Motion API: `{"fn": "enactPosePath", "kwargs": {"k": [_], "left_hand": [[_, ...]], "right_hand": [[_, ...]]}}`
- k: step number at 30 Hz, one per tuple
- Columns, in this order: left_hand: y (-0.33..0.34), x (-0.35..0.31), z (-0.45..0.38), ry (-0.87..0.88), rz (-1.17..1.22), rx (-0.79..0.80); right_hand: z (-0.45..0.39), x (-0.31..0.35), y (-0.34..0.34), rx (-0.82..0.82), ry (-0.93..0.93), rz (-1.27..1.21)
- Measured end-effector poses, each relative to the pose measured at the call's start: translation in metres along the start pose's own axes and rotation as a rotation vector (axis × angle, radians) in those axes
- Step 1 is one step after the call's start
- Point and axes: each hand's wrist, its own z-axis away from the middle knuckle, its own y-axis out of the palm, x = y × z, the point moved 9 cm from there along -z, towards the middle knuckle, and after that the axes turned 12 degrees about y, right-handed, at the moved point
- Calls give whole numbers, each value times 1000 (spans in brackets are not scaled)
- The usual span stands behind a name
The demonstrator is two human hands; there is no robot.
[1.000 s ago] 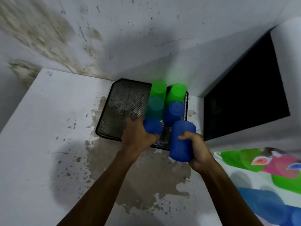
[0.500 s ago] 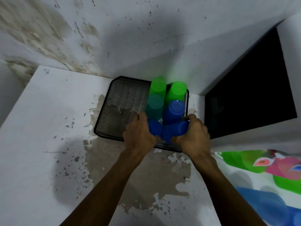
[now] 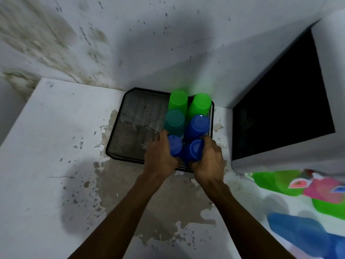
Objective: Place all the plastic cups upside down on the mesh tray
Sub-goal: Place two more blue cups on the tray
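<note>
Head view, left grip (image 3: 161, 156) wrapping one blue cup (image 3: 174, 145), right grip (image 3: 209, 159) apparently wrapping another (image 3: 194, 150), mesh tray (image 3: 130, 128)

Cups (image 3: 197, 126): carried no readable text or label.
Mesh tray (image 3: 134, 128): bore no brand or number.
Patterned cloth (image 3: 317, 186): showed shapes only, no lettering.

Right hand (image 3: 208, 161) has brought its blue cup (image 3: 193, 151) down onto the mesh tray (image 3: 134, 128)
</note>
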Motion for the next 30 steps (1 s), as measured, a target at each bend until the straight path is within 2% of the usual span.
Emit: {"fn": "enactPosePath", "kwargs": {"k": [7, 13, 16, 22, 26, 30], "left_hand": [[-2, 3, 3, 13, 41, -41], [-9, -16, 17, 70, -74, -64], [-18, -35, 33, 146, -87, -163], [-22, -83, 83, 311, 29, -369], [11, -140, 116, 479, 96, -271], [69, -185, 136, 571, 153, -74]], "right_hand": [[-1, -3, 0, 60, 6, -138], [15, -15, -20, 65, -21, -153], [29, -29, -36, 50, -40, -168], [69, -75, -65, 38, -41, -181], [99, -113, -96, 6, -48, -215], [126, -157, -133, -99, -36, -234]]}}
